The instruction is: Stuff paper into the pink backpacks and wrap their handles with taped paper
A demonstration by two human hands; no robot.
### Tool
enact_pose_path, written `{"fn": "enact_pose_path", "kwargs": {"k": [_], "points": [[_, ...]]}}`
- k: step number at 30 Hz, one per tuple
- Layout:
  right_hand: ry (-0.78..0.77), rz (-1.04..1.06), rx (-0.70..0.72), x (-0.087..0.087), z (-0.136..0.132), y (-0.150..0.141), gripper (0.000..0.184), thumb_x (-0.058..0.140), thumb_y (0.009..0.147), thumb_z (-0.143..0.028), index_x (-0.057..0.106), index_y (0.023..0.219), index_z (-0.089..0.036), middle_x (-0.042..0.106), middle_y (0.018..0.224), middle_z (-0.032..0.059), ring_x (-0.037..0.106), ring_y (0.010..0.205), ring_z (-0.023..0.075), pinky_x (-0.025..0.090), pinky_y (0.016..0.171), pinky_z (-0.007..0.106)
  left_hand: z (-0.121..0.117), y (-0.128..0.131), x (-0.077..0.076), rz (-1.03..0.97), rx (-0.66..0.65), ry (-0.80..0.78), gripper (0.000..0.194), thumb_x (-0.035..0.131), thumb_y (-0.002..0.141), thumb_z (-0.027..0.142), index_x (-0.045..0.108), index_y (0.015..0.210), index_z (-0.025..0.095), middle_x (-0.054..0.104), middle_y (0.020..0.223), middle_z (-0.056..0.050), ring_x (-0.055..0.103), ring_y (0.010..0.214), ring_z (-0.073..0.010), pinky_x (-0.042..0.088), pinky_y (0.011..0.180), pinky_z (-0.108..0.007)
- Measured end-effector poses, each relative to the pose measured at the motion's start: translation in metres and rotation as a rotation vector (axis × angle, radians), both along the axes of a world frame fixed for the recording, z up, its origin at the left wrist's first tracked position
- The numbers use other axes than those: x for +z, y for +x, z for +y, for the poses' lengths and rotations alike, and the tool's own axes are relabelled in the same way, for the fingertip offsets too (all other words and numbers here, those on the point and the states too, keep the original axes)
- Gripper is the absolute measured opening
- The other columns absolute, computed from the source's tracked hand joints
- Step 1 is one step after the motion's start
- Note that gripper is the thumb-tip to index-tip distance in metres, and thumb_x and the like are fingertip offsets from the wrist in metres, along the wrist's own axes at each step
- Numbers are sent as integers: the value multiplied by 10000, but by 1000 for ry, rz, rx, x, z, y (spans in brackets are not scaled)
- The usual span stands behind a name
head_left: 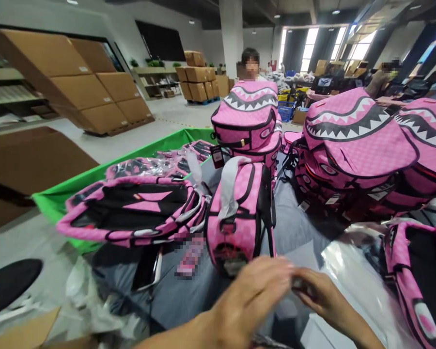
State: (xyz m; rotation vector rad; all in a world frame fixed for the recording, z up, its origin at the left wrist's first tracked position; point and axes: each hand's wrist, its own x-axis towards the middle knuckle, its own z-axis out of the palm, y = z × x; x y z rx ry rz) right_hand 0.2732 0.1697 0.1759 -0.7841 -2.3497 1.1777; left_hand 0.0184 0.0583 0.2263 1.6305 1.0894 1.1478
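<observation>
My left hand (249, 293) reaches in from the bottom, slightly blurred, fingers together and pointing right. Its fingertips meet those of my right hand (321, 288), whose fingers are curled. Something small and dark shows at the meeting point, too unclear to name. Just beyond them stands a pink-and-black bag (236, 218) with a pale wrapped handle, a tag hanging low on its front. Left of that bag, an open pink bag (138, 208) with a black lining lies on the grey-covered surface (181, 305). A phone (148, 266) and a small pink blurred-out item (191, 257) lie nearby.
Pink shark-mouth backpacks (356, 140) are piled at the right, with another stack (247, 116) behind the bag. A clear plastic bag (363, 276) lies right, beside another open pink bag (417, 281). Cartons (83, 92) stand at left. One person (250, 65) is behind the stack.
</observation>
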Motion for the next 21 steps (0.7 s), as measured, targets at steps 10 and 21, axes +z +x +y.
{"fn": "enact_pose_path", "kwargs": {"k": [10, 21], "points": [[-4, 286, -347, 18, -93, 1, 257, 740, 830, -402, 733, 1043, -259, 763, 893, 86, 731, 713, 220, 608, 639, 280, -34, 32, -27, -227, 43, -320, 465, 765, 737, 615, 808, 873, 173, 721, 800, -60, 612, 783, -196, 464, 747, -286], [-610, 346, -336, 13, -108, -38, 546, 831, 627, -656, 606, 664, -161, 477, 611, -39, 412, 573, 86, 360, 555, 210, -57, -3, -19, 112, 25, 125, 345, 507, 985, 445, 782, 1009, 239, 740, 898, -91, 663, 831, -204, 505, 768, -284]]}}
